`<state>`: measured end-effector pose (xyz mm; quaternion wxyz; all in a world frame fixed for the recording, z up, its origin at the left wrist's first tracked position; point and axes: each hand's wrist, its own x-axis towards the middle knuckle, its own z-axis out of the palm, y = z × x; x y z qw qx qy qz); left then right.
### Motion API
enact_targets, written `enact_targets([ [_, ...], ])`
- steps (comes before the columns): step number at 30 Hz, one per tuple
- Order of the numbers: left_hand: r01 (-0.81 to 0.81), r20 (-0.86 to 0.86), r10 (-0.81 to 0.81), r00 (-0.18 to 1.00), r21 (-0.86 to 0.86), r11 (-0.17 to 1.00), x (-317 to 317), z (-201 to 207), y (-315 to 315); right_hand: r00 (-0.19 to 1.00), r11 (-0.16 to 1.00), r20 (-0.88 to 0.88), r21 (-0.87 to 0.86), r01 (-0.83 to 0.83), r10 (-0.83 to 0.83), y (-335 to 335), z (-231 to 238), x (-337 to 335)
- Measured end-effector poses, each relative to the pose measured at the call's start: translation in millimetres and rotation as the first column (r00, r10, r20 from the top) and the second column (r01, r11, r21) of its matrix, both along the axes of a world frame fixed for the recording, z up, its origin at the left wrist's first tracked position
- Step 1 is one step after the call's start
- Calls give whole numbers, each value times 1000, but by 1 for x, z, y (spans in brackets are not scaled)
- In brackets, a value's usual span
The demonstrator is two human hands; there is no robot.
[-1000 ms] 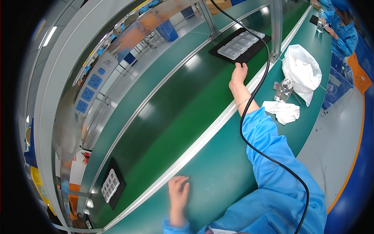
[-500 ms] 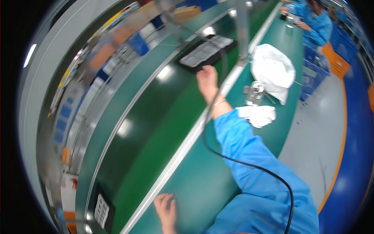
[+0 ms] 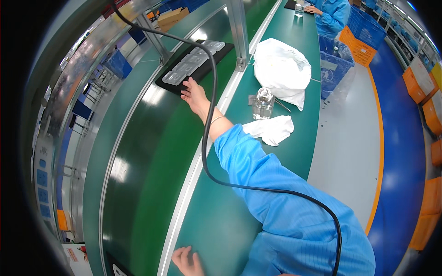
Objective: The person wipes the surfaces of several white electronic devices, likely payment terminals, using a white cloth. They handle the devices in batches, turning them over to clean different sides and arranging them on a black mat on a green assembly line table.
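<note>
My right hand reaches over the dark green conveyor belt, its fingers slightly bent and apart. Its fingertips are at the near edge of a black tray; whether they press on it I cannot tell. Several clear plastic pieces lie in a row on that tray. My left hand is at the lower edge of the view, over the green worktop, fingers spread and holding nothing. A black cable passes in front of my right forearm.
A clear glass bottle, a white cloth and a white bag sit on the worktop to the right. A metal post rises beside the belt. Farther off, a person in blue works near blue and orange crates.
The view has turned, so tray, bottle and bag appear farther left. My right hand stays by the tray's near edge. The second tray at lower left has slid mostly out of view.
</note>
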<state>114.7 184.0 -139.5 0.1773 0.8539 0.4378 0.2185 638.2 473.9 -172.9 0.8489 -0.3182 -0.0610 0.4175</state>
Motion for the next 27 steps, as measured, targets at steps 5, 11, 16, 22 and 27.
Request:
enact_targets([
  [5,-10,95,15,995,-44,999,-13,-7,-5,974,981,121,-19,-191,192,0,5,-56],
  [11,5,118,1,993,-54,999,-6,2,-2,801,790,106,135,-598,589,-35,6,-160],
  [16,-61,248,80,965,-83,995,-10,0,-3,597,598,-24,59,-800,802,-111,-5,-267],
  [22,-381,456,328,828,27,924,-62,-30,24,359,401,203,-237,-885,911,-238,17,-295],
  [27,-462,509,433,744,-77,883,-97,-26,33,310,361,195,-346,-866,930,-303,21,-265],
])
